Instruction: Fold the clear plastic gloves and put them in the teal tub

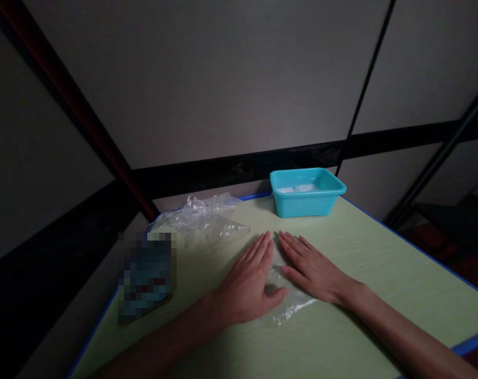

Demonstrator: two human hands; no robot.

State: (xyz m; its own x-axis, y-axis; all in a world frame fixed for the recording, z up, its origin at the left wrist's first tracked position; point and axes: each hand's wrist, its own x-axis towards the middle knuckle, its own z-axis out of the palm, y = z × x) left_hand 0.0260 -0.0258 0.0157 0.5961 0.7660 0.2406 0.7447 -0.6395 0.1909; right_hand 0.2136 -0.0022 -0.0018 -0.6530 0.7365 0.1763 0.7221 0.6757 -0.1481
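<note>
Slim bare left hand [250,284]: nothing fancy, just long-ish tapering fingers [258,250] and a shorter, rounder-tipped thumb [277,297]
Slim bare right hand [314,269]: pretty much a match, nail detail's too small to make out tbh
Slender bare left forearm [176,329]: uncovered down to the picture edge, kinda shadowy
Slender bare right forearm [408,329]: same deal, uncovered, smooth outline

One left hand [249,281] and one right hand [316,268] make two. There is one flat clear plastic piece [289,309], one heap of crumpled clear plastic [201,216] with layers too tangled to count, one turquoise tub [306,204] holding an uncertain number of white items [304,188], one pixelated object [148,276] and one table [381,263].
</note>
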